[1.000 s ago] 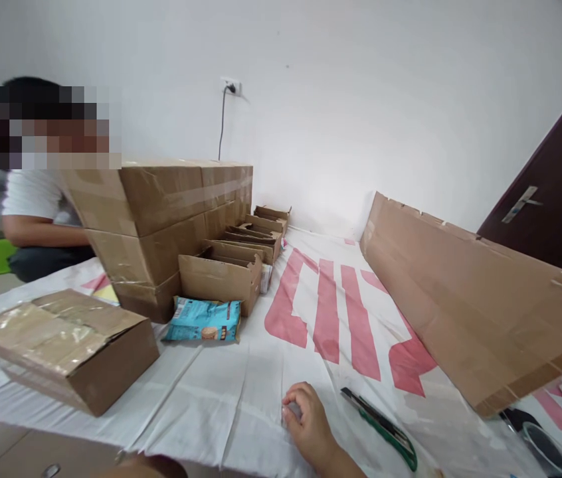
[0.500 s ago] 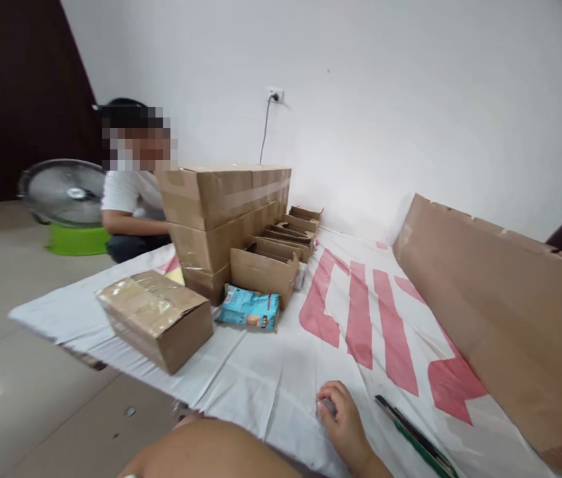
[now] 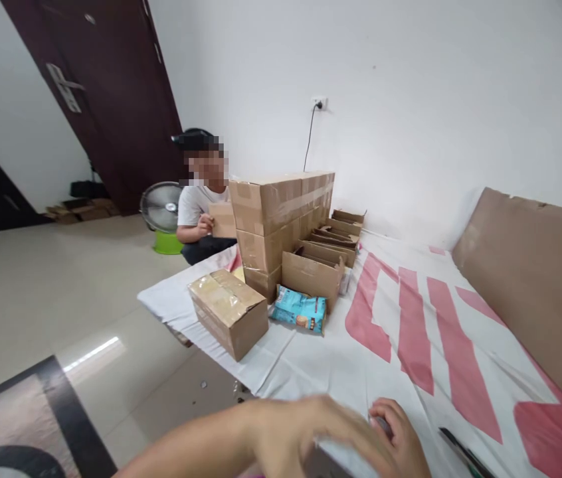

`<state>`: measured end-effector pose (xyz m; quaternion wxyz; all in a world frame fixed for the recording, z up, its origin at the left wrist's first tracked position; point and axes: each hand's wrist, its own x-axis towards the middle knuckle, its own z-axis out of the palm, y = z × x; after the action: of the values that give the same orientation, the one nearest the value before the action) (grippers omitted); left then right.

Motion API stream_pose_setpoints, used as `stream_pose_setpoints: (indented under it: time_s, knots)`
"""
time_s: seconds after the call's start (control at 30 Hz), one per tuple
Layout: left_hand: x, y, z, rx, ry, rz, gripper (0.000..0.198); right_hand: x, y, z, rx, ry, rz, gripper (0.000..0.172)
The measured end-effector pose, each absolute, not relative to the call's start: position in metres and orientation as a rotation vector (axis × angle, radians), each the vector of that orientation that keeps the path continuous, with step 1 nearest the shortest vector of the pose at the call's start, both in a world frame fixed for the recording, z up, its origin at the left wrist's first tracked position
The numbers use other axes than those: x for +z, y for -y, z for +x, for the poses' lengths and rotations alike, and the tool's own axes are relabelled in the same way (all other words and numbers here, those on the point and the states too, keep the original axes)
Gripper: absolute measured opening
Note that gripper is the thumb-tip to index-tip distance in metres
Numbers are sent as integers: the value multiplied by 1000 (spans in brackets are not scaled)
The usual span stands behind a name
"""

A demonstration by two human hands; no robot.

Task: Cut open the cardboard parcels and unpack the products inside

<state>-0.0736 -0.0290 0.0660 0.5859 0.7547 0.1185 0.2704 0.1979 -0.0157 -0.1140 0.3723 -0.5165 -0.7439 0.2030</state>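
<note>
My left hand (image 3: 305,431) reaches across the bottom of the view, slightly blurred. Its fingers arch out to the right with a gap under them, and I see nothing held in it. Just beyond its fingertips, my right hand (image 3: 403,441) rests on the cloth with curled fingers. A small greyish patch shows inside that curl; I cannot tell what it is. To its right lies a utility knife (image 3: 463,451) with a dark and green handle, partly cut off by the frame. A taped cardboard box (image 3: 228,309) and a blue snack packet (image 3: 299,309) lie farther off.
Stacked taped cartons (image 3: 285,222) stand along the table, with a row of open cardboard boxes (image 3: 313,269) beside them. A large cardboard sheet (image 3: 535,299) leans at the right. Across the table a person (image 3: 196,212) crouches, holding a cardboard piece (image 3: 222,220), near a fan (image 3: 161,204).
The view has turned left, so the scene sits farther right. My left hand has come into view near my right hand. The other person now shows a cardboard piece in hand.
</note>
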Motion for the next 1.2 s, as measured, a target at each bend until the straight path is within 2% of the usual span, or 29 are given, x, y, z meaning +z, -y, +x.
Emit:
stream_pose_setpoints:
  time_s: [0.07, 0.1, 0.13, 0.23, 0.33, 0.47, 0.6, 0.7, 0.8, 0.93, 1.07, 1.2]
  knots:
    - [71, 3, -124, 991, -543, 1660, 63, -118, 14, 199, 489, 1937, -1318, 19]
    - [73, -12, -152, 1477, -839, 1363, 65, -119, 13, 200, 471, 1946, -1312, 19]
    - [74, -27, -181, 1674, -986, 1211, 65, -120, 12, 200, 455, 1953, -1302, 20]
    - [68, -62, -259, 1923, -1229, 927, 54, -119, 10, 198, 431, 1960, -1264, 21]
    - [41, -74, -306, 2048, -1396, 646, 47, -117, 8, 196, 426, 1963, -1242, 21]
    - [-8, -71, -314, 2012, -1441, 480, 49, -118, 9, 196, 457, 1919, -1254, 21]
    - [-47, -60, -268, 1862, -1304, 568, 58, -125, 12, 195, 639, 1733, -1353, 30]
    - [-71, -48, -205, 1676, -1137, 663, 79, -128, 12, 191, 823, 1467, -1384, 46]
    - [-94, -34, -134, 1505, -988, 724, 98, -125, 9, 193, 850, 1230, -1365, 59]
    - [-102, -15, -68, 1273, -742, 760, 91, -115, 13, 226, 729, 1053, -1530, 70]
    - [-73, 1, -48, 1146, -440, 708, 76, -109, 37, 274, 699, 1016, -1614, 71]
    - [-58, 16, -54, 1089, -346, 638, 72, -110, 66, 312, 631, 1079, -1668, 65]
